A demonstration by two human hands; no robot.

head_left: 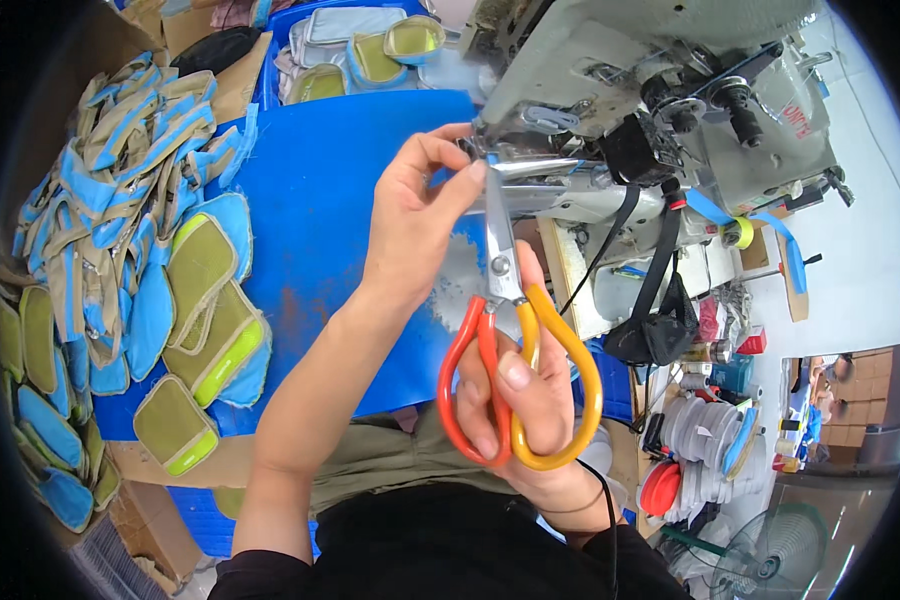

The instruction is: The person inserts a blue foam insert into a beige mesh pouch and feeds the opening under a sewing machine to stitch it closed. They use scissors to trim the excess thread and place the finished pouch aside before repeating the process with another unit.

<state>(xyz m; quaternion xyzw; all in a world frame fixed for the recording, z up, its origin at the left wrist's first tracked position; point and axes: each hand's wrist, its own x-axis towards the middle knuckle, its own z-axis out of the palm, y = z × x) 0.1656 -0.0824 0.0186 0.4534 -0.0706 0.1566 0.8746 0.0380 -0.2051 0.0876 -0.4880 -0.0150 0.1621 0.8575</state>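
My right hand [538, 405] is closed round the scissors [502, 262], fingers through the red and yellow handle loops. The blades point up, nearly closed, with their tips beside the fingertips of my left hand [402, 225]. That hand is pinched at the front of the sewing machine [580, 85], close to its stitching end. Whatever lies between its thumb and finger is too small to make out. Beneath both hands is a blue work table [315, 170] with a worn, greyish patch.
Olive and blue fabric pieces [205, 335] are stacked at the table's left, beside a heap of beige and blue strips [120, 170]. A blue crate [270, 75] with small pouches stands at the back. White spools [695, 435] and a fan [770, 565] are at the right.
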